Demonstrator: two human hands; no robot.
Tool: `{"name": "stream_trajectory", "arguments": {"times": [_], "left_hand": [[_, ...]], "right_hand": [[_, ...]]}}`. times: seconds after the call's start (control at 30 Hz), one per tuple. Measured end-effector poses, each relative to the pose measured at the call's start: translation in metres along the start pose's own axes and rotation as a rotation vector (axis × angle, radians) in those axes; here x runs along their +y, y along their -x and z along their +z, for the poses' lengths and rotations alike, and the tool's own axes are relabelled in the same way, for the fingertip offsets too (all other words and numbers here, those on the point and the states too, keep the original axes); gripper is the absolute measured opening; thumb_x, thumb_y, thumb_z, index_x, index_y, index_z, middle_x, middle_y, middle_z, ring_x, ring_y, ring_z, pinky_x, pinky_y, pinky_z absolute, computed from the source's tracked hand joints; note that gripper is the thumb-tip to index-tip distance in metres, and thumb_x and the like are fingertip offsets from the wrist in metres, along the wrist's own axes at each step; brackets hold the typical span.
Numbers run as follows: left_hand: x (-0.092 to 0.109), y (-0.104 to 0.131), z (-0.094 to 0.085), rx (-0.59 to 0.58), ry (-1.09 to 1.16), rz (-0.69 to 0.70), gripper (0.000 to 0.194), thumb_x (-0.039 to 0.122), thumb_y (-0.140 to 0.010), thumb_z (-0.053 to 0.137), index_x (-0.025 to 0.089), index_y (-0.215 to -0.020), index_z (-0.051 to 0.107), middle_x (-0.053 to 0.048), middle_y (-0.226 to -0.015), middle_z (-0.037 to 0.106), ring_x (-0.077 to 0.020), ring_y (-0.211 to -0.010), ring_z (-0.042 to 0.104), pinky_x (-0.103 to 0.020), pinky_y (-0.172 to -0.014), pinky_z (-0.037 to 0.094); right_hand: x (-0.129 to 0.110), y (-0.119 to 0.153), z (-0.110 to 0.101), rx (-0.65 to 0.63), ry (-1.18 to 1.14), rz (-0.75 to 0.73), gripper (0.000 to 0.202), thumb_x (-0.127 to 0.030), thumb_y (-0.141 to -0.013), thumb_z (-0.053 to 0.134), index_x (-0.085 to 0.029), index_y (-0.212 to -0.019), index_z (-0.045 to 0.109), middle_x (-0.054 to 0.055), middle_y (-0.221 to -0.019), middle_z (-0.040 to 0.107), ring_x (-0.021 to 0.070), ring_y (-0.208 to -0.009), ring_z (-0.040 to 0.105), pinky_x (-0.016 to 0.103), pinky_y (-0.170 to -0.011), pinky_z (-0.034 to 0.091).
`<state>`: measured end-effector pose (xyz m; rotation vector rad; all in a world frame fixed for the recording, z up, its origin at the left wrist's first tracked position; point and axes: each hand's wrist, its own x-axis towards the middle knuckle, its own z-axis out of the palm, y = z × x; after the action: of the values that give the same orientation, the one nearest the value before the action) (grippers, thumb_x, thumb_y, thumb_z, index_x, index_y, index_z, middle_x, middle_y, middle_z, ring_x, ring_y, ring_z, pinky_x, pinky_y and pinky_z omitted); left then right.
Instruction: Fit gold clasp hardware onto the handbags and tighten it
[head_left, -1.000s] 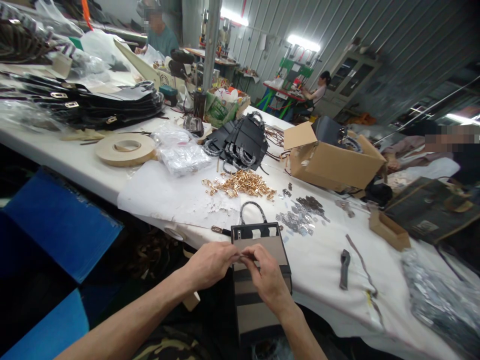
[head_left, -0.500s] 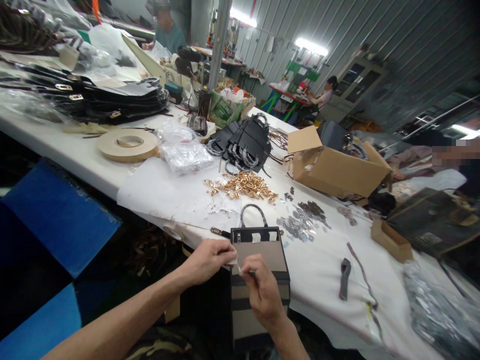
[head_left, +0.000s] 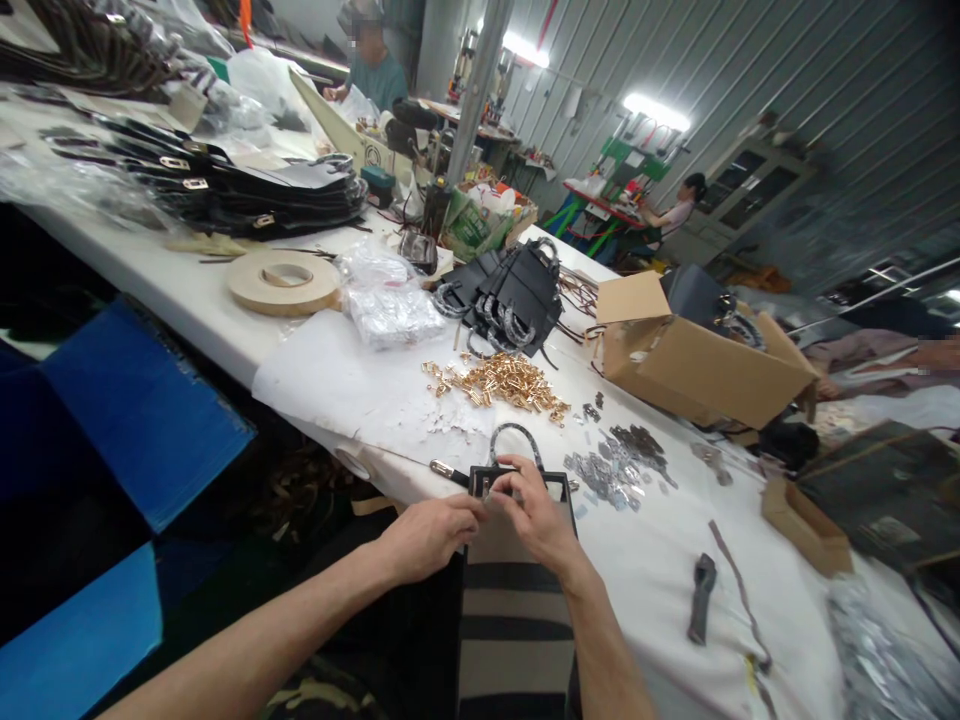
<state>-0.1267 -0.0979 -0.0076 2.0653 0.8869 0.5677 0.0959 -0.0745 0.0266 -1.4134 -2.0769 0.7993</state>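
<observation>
At lower centre of the frame, a worker's left hand (head_left: 427, 535) and right hand (head_left: 534, 510) are meeting at the top edge of a striped handbag (head_left: 516, 610), which is hanging over the near edge of the white table (head_left: 645, 560). Both hands are curled, fingertips pinching at the bag's upper rim; what they are gripping there is too small to make out. At right of centre, an open cardboard box (head_left: 697, 365) is holding dark goods, only partly showing above its wall. A smaller cardboard tray (head_left: 806, 520) is sitting at right, its contents hidden. Gold fittings (head_left: 499, 382) are lying loose mid-frame. The bag's bottom is cut off by the frame.
</observation>
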Motion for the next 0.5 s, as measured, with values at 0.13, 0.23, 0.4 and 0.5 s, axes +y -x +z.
{"name": "stream_trajectory", "arguments": {"times": [0.13, 0.23, 0.4, 0.5], "left_hand": [[-0.007, 0.0, 0.001, 0.003, 0.043, 0.014, 0.021, 0.02, -0.099, 0.054, 0.024, -0.097, 0.074, 0.0, -0.131, 0.069, -0.019, -0.108, 0.07, -0.025, -0.096, 0.049], [-0.006, 0.0, -0.002, -0.005, 0.08, 0.021, 0.022, 0.02, -0.099, 0.053, 0.023, -0.095, 0.075, -0.001, -0.128, 0.07, -0.0188, -0.107, 0.07, -0.024, -0.095, 0.049], [-0.004, 0.0, -0.006, -0.007, 0.129, 0.02, 0.024, 0.02, -0.1, 0.053, 0.022, -0.09, 0.075, -0.001, -0.125, 0.071, -0.019, -0.106, 0.07, -0.024, -0.096, 0.049], [-0.004, -0.001, -0.006, -0.011, 0.138, 0.022, 0.024, 0.019, -0.099, 0.052, 0.022, -0.09, 0.075, -0.001, -0.123, 0.071, -0.0185, -0.105, 0.07, -0.024, -0.095, 0.049]], "right_hand": [[0.002, -0.003, 0.005, 0.009, 0.018, -0.013, 0.01, -0.025, -0.096, 0.059, -0.024, -0.091, 0.067, 0.01, -0.13, 0.057, 0.0264, -0.131, 0.052, 0.048, -0.114, 0.038], [0.003, -0.006, 0.008, 0.026, 0.031, -0.012, 0.009, -0.024, -0.095, 0.059, -0.023, -0.091, 0.067, 0.01, -0.129, 0.057, 0.0271, -0.13, 0.053, 0.049, -0.113, 0.039], [0.006, -0.008, 0.011, 0.053, 0.056, -0.01, 0.009, -0.024, -0.095, 0.06, -0.024, -0.091, 0.067, 0.01, -0.13, 0.057, 0.0279, -0.129, 0.054, 0.049, -0.112, 0.041], [0.007, -0.008, 0.012, 0.056, 0.063, -0.017, 0.01, -0.025, -0.096, 0.059, -0.025, -0.091, 0.068, 0.009, -0.129, 0.058, 0.0279, -0.128, 0.054, 0.049, -0.111, 0.042]]}}
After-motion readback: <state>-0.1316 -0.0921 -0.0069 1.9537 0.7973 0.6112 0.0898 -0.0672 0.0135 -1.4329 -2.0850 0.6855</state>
